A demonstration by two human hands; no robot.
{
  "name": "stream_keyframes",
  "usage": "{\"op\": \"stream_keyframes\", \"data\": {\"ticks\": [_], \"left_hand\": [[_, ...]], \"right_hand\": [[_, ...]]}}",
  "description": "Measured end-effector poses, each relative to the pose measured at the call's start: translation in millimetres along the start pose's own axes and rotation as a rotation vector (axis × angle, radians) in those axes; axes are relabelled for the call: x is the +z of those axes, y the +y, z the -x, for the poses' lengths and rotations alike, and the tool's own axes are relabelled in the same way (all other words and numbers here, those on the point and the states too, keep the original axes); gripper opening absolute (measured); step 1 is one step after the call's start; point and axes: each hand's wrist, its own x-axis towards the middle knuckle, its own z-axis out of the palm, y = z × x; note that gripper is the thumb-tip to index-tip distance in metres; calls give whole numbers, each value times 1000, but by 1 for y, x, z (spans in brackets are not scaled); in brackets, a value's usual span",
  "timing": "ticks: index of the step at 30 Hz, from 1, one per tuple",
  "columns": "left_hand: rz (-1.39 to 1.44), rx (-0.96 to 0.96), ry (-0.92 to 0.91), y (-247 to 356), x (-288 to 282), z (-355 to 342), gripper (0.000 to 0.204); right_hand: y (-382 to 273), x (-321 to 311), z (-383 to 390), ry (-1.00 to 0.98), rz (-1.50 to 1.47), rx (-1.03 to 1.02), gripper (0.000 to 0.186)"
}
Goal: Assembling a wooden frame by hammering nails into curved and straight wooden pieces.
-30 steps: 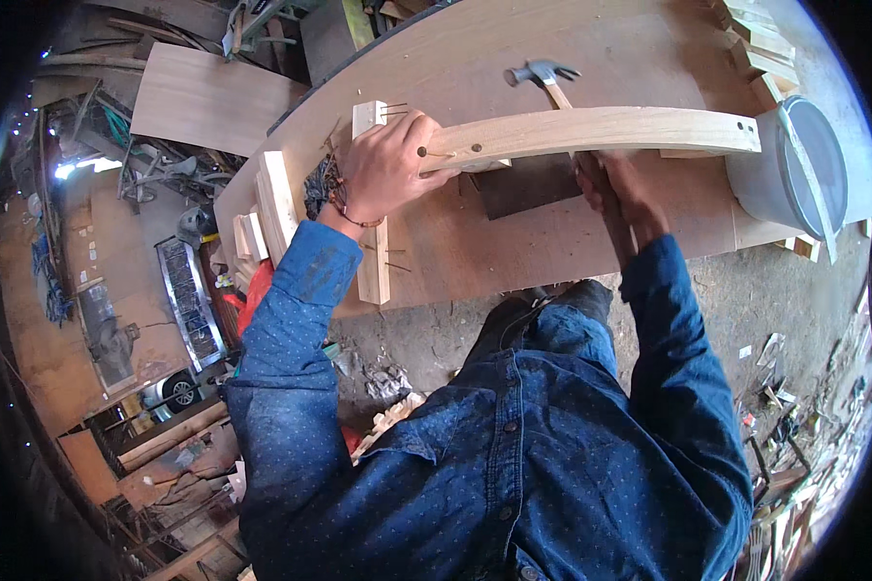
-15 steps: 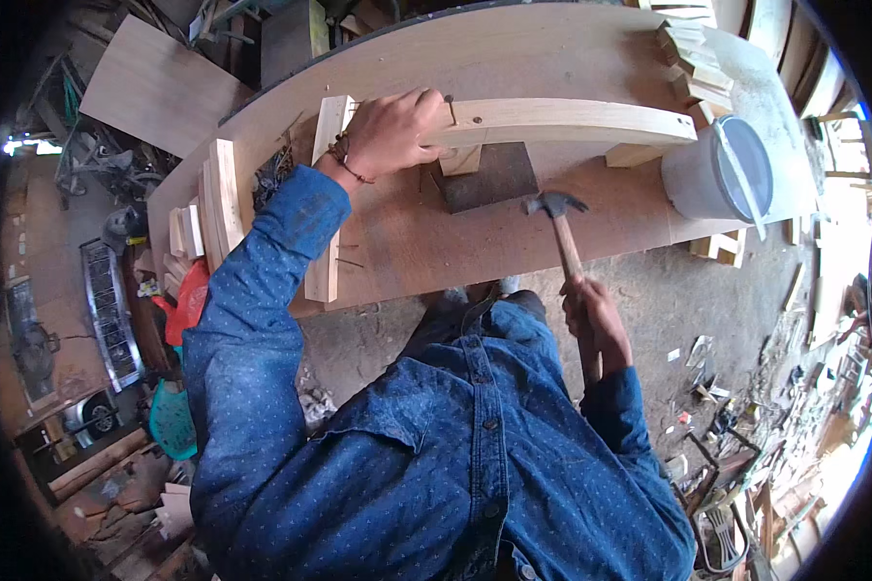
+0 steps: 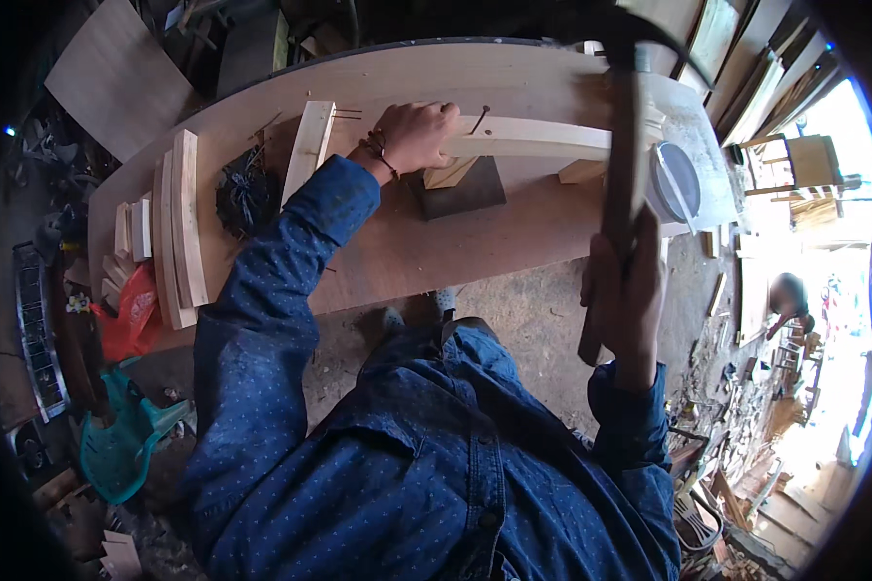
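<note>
My left hand [image 3: 415, 137] is closed round the left end of a pale, slightly curved wooden beam [image 3: 543, 139] on the workbench. A nail [image 3: 481, 118] stands tilted out of the beam just right of that hand. Below the beam, a short wooden block [image 3: 452, 172] rests by a dark flat block [image 3: 470, 194]. My right hand [image 3: 630, 286] grips a claw hammer [image 3: 624, 145] by its wooden handle. The hammer is raised, blurred and close to the camera, and it covers the beam's right end. Left of my left hand lies a wooden piece [image 3: 308, 153] with nails sticking out.
The workbench [image 3: 397, 252] also carries a white bucket [image 3: 676, 184] at right and long wood strips [image 3: 186, 218] at left. Near the strips is a dark tangled bundle [image 3: 242, 194]. A red bag [image 3: 128, 315] and a green plastic chair [image 3: 126, 436] are at left. Another person [image 3: 791, 295] is far right.
My right hand has lifted the hammer from beside the bench's front edge to high over the beam. My left hand stays on the beam. The view has shifted, showing more at the right.
</note>
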Motion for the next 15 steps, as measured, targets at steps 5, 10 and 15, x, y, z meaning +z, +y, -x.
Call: {"op": "stream_keyframes", "data": {"ticks": [5,10,15], "left_hand": [[24,-67,25,6,3,6,45],[0,-35,110,7,8,9,47],[8,-76,109,6,9,10,46]], "right_hand": [[0,27,-11,-102,328,-231,45],[-15,19,-7,128,215,-31,34],[15,45,-5,101,401,-334,32]]}}
